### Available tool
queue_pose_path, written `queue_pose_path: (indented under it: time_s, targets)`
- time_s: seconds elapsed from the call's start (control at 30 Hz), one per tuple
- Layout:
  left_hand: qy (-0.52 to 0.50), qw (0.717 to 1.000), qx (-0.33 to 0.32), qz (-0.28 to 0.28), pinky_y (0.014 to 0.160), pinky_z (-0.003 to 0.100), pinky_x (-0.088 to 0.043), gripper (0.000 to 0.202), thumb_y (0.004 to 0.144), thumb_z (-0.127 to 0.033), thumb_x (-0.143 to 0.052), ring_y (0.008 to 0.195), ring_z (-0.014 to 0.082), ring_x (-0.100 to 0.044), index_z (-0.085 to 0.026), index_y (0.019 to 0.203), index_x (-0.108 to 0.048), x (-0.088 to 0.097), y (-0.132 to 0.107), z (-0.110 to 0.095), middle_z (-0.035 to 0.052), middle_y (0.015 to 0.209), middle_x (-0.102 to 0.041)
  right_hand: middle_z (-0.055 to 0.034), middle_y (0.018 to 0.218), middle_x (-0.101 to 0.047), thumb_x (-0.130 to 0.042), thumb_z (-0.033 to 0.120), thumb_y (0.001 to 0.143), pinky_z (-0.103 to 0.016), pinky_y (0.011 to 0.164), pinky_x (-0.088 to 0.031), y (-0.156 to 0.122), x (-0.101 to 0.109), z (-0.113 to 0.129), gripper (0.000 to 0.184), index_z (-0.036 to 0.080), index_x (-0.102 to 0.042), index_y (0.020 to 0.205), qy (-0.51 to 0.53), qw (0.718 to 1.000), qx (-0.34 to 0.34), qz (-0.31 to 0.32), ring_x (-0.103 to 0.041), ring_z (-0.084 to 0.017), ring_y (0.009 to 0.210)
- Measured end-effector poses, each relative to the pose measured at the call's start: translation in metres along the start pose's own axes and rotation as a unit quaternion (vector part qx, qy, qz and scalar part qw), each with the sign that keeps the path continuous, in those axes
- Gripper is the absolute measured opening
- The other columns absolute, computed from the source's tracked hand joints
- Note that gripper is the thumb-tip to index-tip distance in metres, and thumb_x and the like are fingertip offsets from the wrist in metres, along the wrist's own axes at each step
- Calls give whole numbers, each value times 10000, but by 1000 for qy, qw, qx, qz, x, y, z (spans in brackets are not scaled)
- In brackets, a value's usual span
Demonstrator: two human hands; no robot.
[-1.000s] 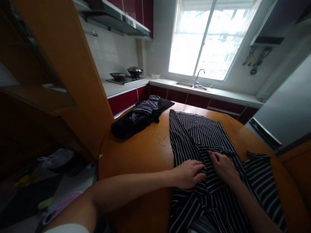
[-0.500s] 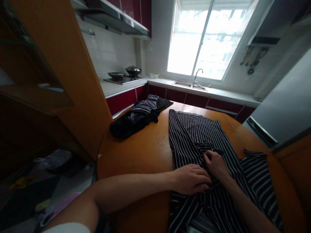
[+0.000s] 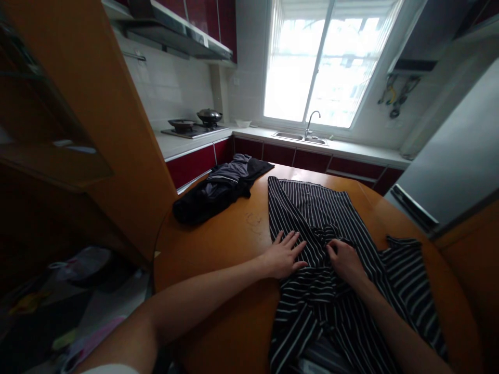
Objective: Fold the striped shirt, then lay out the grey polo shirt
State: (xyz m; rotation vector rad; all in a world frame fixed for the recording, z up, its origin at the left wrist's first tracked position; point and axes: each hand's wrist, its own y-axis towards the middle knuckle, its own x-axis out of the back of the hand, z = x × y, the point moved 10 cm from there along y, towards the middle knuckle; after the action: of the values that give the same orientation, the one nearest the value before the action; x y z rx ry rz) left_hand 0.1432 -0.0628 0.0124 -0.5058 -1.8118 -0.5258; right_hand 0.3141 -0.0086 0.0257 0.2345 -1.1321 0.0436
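Clock: laid on the table, 12 o'clock at the window side, 6 o'clock nearest the wearer.
Pale patch: at 6 o'clock, a light, label-like area [image 3: 312,367] in grey cloth at the bottom edge; cut off and too blurred to read.
Striped garment: black with white stripes [image 3: 323,288], spread from 12 o'clock to 6 o'clock, twisted and bunched mid-way; its near end runs out of view.
Left hand: palm down [image 3: 281,258] on the garment's edge towards 9 o'clock, fingers spread wide and gripping no fold.
Right hand: just beside it towards 3 o'clock [image 3: 346,262], thumb and fingers drawn together on a gathered fold; the fingertips are partly hidden.
Striped flap: at 3 o'clock [image 3: 407,270]; whether it is a sleeve, I cannot tell.
Table: rounded orange-brown wood [image 3: 210,249], its near edge out of view.
Dark squiggles: at 10 o'clock on the wood [image 3: 253,222]; scratches, hairs or drawn lines, I cannot tell.
Dark garment: black and grey, heaped at 10 to 11 o'clock [image 3: 228,174], its shape lost in folds.
Floor bag: whitish, beyond 9 o'clock [image 3: 83,265], in shadow and indistinct.
Hob: beyond 11 o'clock [image 3: 195,133], bearing a lidded pot [image 3: 209,115] and a flatter pan [image 3: 181,124].
Window: beyond 12 o'clock [image 3: 288,67], overexposed, the outside washed out.
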Motion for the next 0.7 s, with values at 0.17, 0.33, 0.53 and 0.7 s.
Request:
queue_pose_path:
  time_s: [0.17, 0.33, 0.53, 0.7]
  targets:
    - [-107, 993, -31, -28, 1204, 518, -246, 536, 1038, -488, -381, 1477, 298, -341, -202, 1483, -467, 22, 6, -8, 128, 1571, -424, -85, 891, -746, -474, 296, 927, -308, 789, -443, 0, 4, -2, 235, 203, -676, 849, 31, 999, 14, -10, -694, -232, 868]
    - [-255, 931, 146, -215, 1021, 341, -469, 351, 1008, -332, -441, 1144, 223, -641, -166, 1219, -668, 90, 13, 77, 105, 1228, -697, -87, 870, -743, -498, 279, 920, -306, 775, -445, 10, 24, 39, 212, 197, -665, 818, 68, 996, 45, -25, -690, -230, 836]
    - [-334, 828, 347, -285, 860, 296, -523, 367, 1014, -315, -384, 1066, 211, -674, -139, 1244, -610, 151, -40, 193, 138, 1242, -684, -89, 894, -736, -482, 197, 928, -277, 750, -452, 4, 5, 203, 205, 178, -674, 860, 118, 978, 167, 47, -682, -188, 820]
    - [-297, 808, 428, -276, 732, 291, -536, 397, 985, -387, -441, 997, 226, -698, -186, 1310, -550, 178, -109, 245, 163, 1297, -647, -163, 1072, -701, -646, 375, 831, -314, 686, -509, -68, -48, 333, 385, 138, -634, 1135, 105, 890, 390, 211, -690, -261, 886]
